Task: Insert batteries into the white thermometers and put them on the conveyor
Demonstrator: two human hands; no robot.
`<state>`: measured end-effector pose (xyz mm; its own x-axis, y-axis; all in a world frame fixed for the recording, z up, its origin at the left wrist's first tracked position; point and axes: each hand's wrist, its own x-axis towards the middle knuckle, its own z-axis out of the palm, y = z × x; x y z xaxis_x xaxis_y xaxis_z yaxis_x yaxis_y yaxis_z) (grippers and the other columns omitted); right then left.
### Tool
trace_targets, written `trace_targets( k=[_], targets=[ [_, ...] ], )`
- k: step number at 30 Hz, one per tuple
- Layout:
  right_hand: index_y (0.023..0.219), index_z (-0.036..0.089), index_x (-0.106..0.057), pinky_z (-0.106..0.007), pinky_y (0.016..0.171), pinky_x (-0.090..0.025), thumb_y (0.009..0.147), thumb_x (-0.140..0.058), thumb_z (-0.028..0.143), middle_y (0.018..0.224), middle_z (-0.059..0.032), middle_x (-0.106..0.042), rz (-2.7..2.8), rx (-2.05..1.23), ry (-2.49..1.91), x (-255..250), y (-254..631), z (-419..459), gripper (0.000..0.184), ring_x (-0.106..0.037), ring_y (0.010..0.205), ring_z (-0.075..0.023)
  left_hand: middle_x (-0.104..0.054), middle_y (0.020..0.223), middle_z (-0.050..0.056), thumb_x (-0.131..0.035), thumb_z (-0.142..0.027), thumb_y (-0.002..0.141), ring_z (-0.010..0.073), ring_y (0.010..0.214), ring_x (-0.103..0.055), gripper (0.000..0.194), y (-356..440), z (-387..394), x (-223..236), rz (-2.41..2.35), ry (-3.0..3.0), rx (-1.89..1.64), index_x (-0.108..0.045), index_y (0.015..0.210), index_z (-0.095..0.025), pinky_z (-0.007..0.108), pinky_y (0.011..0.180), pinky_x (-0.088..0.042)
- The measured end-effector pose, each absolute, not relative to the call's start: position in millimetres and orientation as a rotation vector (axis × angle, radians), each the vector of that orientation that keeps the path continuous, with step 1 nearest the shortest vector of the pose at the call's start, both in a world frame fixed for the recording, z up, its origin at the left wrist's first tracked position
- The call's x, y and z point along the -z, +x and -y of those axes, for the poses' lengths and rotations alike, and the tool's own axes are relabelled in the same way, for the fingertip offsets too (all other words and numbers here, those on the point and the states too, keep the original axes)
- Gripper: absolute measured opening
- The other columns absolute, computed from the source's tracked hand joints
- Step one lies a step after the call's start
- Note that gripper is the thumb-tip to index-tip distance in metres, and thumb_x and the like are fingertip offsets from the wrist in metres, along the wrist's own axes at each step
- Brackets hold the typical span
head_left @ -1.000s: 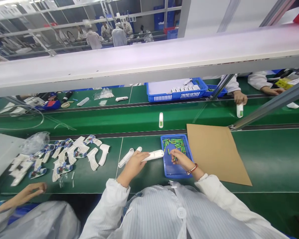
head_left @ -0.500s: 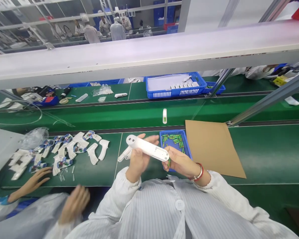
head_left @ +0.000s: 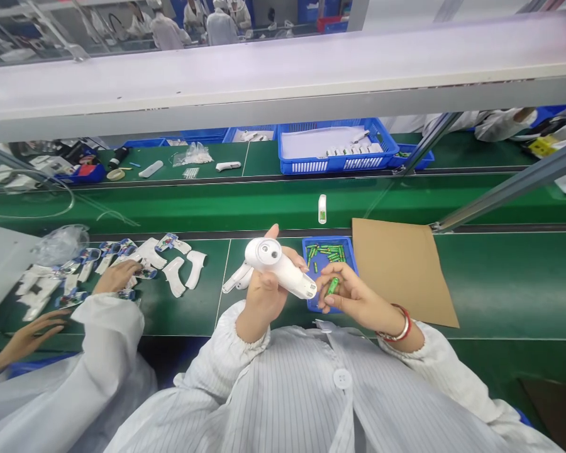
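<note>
A co-worker's hand [head_left: 116,277] hovers over white shells [head_left: 173,275] at far left. My left grip [head_left: 264,296] is clamped round a white plastic handheld device [head_left: 283,267], hiding its underside; my right grip [head_left: 353,299] pinches a green battery [head_left: 332,287], partly blocking the blue tray [head_left: 353,267].

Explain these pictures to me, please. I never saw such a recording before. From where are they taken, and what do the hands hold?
There is no machine here. The view comes from a camera worn on a person's head, looking down. The left hand holds a white plastic handheld device, and the right hand pinches what looks like a green battery. On the green work belt lie a blue tray of more green batteries, a brown cardboard sheet and white plastic housings. A co-worker's hand is near those housings.
</note>
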<state>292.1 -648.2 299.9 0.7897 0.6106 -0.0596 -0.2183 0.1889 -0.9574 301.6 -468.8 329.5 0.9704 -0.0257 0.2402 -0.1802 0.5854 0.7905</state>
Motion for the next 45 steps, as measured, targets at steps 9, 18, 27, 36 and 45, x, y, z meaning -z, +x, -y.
trace_targets(
  k=[9, 18, 27, 36, 45],
  targets=[
    [0.101, 0.025, -0.046, -0.027, 0.06, -0.051, 0.077, -0.065, 0.026, 0.093, -0.003, -0.06, 0.252, -0.492, -1.412, -306, 289, 657, 0.031, -0.056, 0.067, -0.0096, -0.059, 0.076, 0.002, -0.059, -0.056, 0.072, 0.0147, 0.068, -0.054, 0.06, 304, 470, -326, 0.345, 0.984, -0.118, -0.048, 0.126, -0.033, 0.031, 0.069, -0.046],
    [0.111, 0.026, -0.049, -0.025, 0.054, -0.051, 0.082, -0.059, 0.032, 0.082, 0.0001, -0.053, 0.225, -0.369, -1.429, -314, 287, 654, 0.031, -0.058, 0.064, -0.0105, -0.055, 0.071, 0.002, -0.048, -0.06, 0.078, 0.0124, 0.06, -0.049, 0.045, 308, 479, -333, 0.117, 0.904, 0.062, -0.06, 0.103, -0.024, 0.027, 0.058, -0.043],
    [0.092, 0.023, -0.062, -0.026, 0.071, -0.054, 0.079, -0.063, 0.026, 0.09, -0.0037, -0.06, 0.295, -0.163, -1.507, -315, 291, 652, 0.014, -0.059, 0.083, -0.013, -0.056, 0.067, 0.004, -0.044, -0.054, 0.084, 0.0096, 0.053, -0.049, 0.043, 315, 486, -317, -0.256, 0.763, 0.374, -0.061, 0.083, -0.014, 0.021, 0.05, -0.04],
    [0.088, 0.023, -0.064, -0.032, 0.079, -0.054, 0.081, -0.059, 0.018, 0.096, -0.0047, -0.062, 0.537, -0.136, -1.512, -332, 291, 645, 0.009, -0.06, 0.093, -0.016, -0.05, 0.053, 0.002, -0.037, -0.056, 0.084, 0.0104, 0.047, -0.048, 0.049, 312, 490, -319, -0.169, 0.684, 0.499, -0.06, 0.079, -0.013, 0.021, 0.046, -0.038],
    [0.086, 0.021, -0.061, -0.023, 0.057, -0.053, 0.078, -0.064, 0.024, 0.075, 0.0006, -0.066, 0.558, -0.001, -1.823, -336, 288, 633, 0.008, -0.062, 0.064, -0.0112, -0.049, 0.054, -0.001, -0.04, -0.059, 0.081, 0.0106, 0.043, -0.046, 0.046, 310, 493, -317, -0.168, 0.641, 0.5, -0.056, 0.082, -0.016, 0.023, 0.045, -0.038]
  ],
)
